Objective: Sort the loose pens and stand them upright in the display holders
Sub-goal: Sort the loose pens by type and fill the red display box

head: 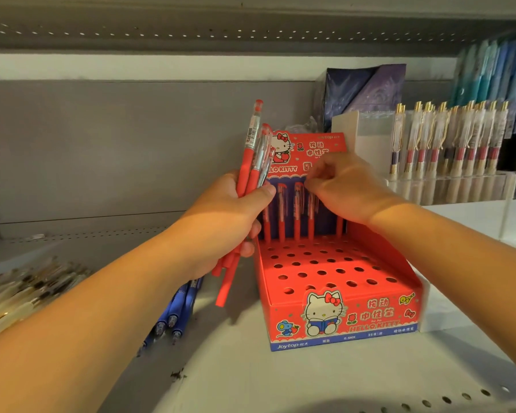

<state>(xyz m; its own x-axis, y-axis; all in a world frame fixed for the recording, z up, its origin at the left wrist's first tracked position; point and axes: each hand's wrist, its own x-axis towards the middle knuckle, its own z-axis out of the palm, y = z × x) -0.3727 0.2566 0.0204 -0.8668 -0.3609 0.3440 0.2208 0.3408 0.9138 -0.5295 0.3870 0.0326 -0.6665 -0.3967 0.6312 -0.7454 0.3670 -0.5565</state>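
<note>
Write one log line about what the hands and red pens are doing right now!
left hand: holds red pens | right hand: at back-row pen top | red holder: back row partly filled | blue pens: on shelf

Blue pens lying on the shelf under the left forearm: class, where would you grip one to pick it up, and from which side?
Probably at mid-barrel, pinched from above. The blue pens lie flat on the shelf, side by side, tips towards the viewer, so only their tops are free. Their far ends are hidden beneath the left hand, which holds red pens.
</note>
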